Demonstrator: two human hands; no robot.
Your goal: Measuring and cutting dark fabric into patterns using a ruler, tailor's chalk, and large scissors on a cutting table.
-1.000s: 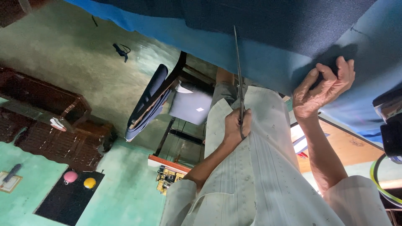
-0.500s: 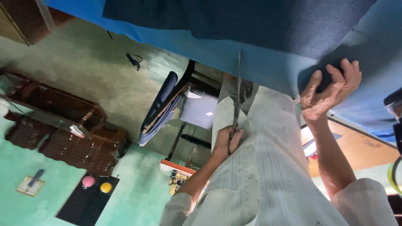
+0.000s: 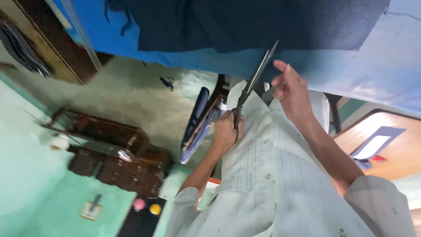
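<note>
My left hand (image 3: 226,131) is closed around the handles of long dark metal scissors (image 3: 256,77). Their closed blades slant up to the right, and the tip reaches the lower edge of a dark navy cloth (image 3: 245,22). That cloth lies on a table under a light blue cover (image 3: 377,74). My right hand (image 3: 291,90) hovers just right of the blades with its fingers loosely apart and nothing in it, one finger pointing toward the blade tip. Below both arms I see my pale striped shirt (image 3: 272,184).
A chair with a blue back (image 3: 197,118) stands under the table edge. Brown woven baskets (image 3: 114,149) sit on the green floor at left. A black mat (image 3: 136,224) carries a pink ball and a yellow ball. A wooden board (image 3: 386,145) is at right.
My right hand has come off the dark cloth and moved left, close to the scissor blades. The scissors now tilt to the right. The view has swung.
</note>
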